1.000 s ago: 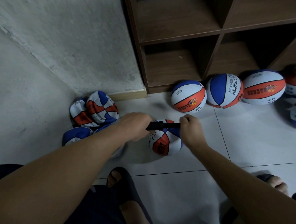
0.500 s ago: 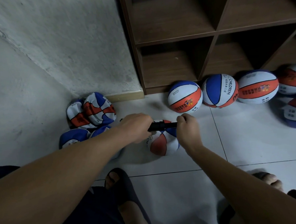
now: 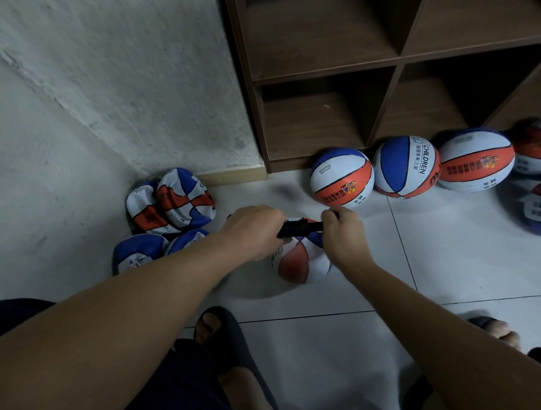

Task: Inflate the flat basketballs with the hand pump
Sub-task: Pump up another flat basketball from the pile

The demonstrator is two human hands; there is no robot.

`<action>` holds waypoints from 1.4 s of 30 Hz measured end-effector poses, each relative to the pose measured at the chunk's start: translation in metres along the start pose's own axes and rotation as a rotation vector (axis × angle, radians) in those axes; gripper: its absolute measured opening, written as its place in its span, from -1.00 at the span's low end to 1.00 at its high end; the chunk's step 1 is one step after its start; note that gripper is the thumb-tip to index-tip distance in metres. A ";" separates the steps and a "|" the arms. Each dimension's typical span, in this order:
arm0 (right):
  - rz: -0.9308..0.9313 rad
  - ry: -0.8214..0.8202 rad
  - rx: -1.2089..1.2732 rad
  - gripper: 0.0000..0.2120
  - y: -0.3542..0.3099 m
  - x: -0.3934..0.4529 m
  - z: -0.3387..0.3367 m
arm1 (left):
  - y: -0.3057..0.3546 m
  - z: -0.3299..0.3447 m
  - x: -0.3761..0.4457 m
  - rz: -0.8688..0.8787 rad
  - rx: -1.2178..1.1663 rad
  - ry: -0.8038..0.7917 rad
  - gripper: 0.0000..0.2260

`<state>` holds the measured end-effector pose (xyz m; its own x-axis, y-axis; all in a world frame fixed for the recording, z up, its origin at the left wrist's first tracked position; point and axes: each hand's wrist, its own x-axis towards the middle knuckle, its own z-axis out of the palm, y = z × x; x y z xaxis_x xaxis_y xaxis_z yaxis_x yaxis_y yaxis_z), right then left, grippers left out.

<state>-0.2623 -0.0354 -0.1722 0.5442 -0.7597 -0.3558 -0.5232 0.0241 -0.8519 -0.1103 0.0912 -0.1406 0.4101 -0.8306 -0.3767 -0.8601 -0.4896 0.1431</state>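
Two hands are on the pump [image 3: 298, 227], and its long axis runs left to right between them, lying level just above the ball [image 3: 300, 259] I am filling. My left hand [image 3: 255, 230] is curled round the left end of the black barrel; my right hand [image 3: 342, 232] is curled round the right end. Which end is the handle and which carries the needle I cannot tell, since my fists hide both ends, and the joint to the ball is hidden too. The next stroke, I judge, will run along that same left-right line, one fist driving toward the other while the other braces.

The ball sits on the tile floor [image 3: 453, 258] directly under the pump, near my feet, between my two wrists. It is red, white and blue, and looks rounded but smaller and softer than the full balls [image 3: 343, 177] lined up far right against the shelf [image 3: 396, 60]. Crumpled flat balls [image 3: 168, 200] lie heaped in the corner to the left, well apart from the full ones, so several are left to do.
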 end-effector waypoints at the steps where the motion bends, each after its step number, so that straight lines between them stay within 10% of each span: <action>1: 0.012 0.016 0.008 -0.73 0.004 0.007 -0.010 | -0.006 -0.001 0.000 -0.015 0.005 0.007 -0.70; 42: -0.007 0.030 -0.057 -0.71 0.022 0.038 -0.056 | -0.013 -0.012 0.004 -0.083 -0.013 -0.100 -0.74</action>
<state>-0.2899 -0.1007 -0.1834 0.5284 -0.7792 -0.3371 -0.5563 -0.0178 -0.8308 -0.0937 0.0912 -0.1331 0.4468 -0.7568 -0.4771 -0.8204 -0.5593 0.1189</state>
